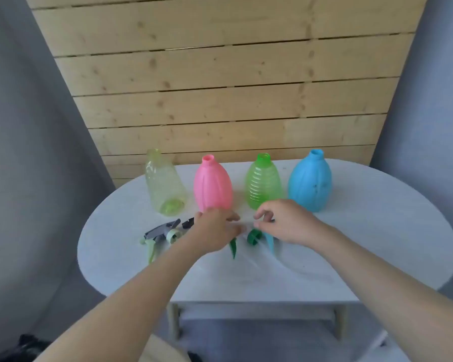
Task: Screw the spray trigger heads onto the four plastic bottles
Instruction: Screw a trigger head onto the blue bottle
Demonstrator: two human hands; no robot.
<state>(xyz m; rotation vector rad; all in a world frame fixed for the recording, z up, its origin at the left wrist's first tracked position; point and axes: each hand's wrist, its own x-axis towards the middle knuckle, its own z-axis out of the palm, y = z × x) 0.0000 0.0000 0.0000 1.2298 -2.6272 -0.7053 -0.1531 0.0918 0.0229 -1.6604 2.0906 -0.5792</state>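
Note:
Four uncapped bottles stand in a row at the back of the white table [377, 231]: clear yellow [165, 181], pink [213, 184], ribbed green [263, 181] and blue [310, 181]. Several spray trigger heads lie in front of them. A grey and pale green one [160, 235] lies left, partly under my left forearm. My left hand [215, 231] lies with fingers stretched over the dark green trigger head [233, 246], hiding most of it. My right hand [280, 223] curls its fingers on the blue-levered trigger head [270, 242], beside a green collar [253, 236]. The picture is blurred there.
A wooden plank wall [220, 87] rises right behind the table, with grey curtains [24, 152] on both sides. The table's wooden legs [174, 322] show below its front edge. A dark object [24, 346] lies on the floor at the bottom left.

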